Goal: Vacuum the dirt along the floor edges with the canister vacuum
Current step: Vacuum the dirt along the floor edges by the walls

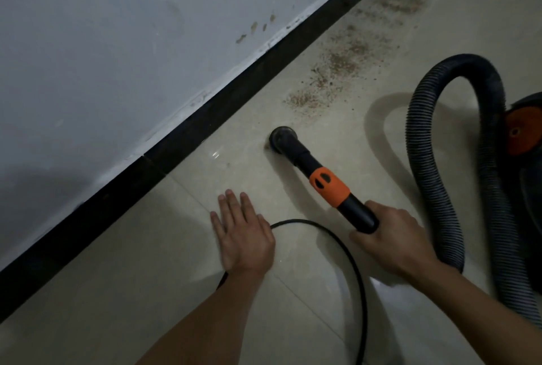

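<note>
My right hand [393, 237] grips the black vacuum wand [356, 212] just behind its orange collar [330, 185]. The round black nozzle [282, 136] rests on the pale tiled floor [181, 250], a short way out from the dark baseboard [205, 127]. Brown dirt [340, 62] lies in patches beyond the nozzle, running along the baseboard toward the top right. My left hand [242, 232] lies flat on the floor with fingers spread, left of the wand. The ribbed black hose [434, 171] loops to the black and orange canister [525, 136] at the right edge.
A thin black power cord [349, 256] curves across the floor between my forearms. The grey wall [117, 42] above the baseboard has a few brown stains [253, 28]. Floor near the lower left looks free of dirt.
</note>
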`<move>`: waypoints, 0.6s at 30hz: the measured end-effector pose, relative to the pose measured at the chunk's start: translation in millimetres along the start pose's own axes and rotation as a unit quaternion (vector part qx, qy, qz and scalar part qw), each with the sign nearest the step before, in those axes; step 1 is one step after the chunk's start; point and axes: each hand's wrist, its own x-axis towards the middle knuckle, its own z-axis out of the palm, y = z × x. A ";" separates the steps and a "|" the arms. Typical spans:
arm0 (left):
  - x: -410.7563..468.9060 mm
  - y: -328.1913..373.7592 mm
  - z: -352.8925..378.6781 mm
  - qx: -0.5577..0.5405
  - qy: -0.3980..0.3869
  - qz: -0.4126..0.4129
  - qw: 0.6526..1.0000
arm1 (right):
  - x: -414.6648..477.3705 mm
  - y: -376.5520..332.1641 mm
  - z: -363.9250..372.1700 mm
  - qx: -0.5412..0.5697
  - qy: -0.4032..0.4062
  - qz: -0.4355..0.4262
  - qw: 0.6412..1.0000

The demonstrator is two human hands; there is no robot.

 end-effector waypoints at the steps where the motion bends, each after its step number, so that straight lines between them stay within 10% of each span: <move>1: 0.4 0.3 0.4 -0.004 0.003 0.000 1.000 | 4.7 -4.0 -1.5 0.013 0.008 0.000 1.000; 18: 1.3 0.1 0.3 -0.018 0.007 0.006 1.000 | 96.9 -54.5 -11.1 0.071 0.054 0.055 0.995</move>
